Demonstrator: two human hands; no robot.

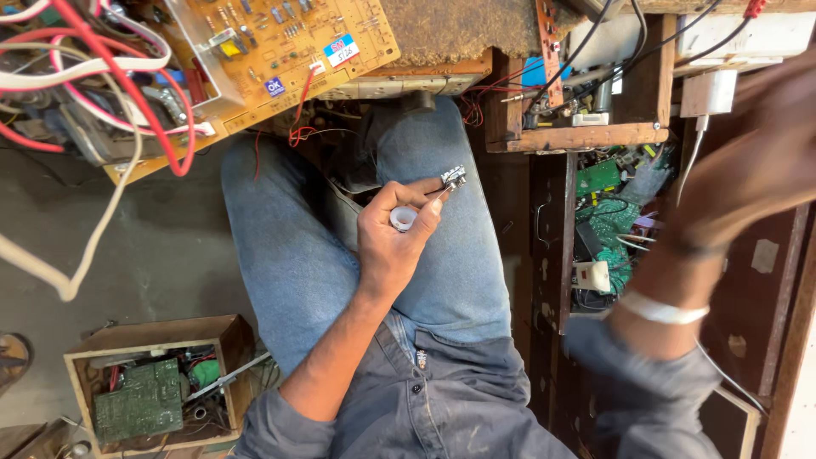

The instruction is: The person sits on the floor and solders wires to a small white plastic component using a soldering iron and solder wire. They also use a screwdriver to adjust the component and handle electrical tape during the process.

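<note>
Two small things sit in our left hand above our lap: a white round cap and a little metal connector, our fingers closed on both. Our right hand is raised and blurred; we cannot tell its grip. An orange circuit board hangs off the bench.

Soft, even daylight fills the view, bright enough to read colours plainly, with no harsh glare. The left hand and the blue jeans under it are sharp and evenly lit. The right hand is smeared by heavy motion blur, its outline lost. Under the tabletop the open drawer lies in dim shadow. Lines bend slightly toward the frame edges
</note>
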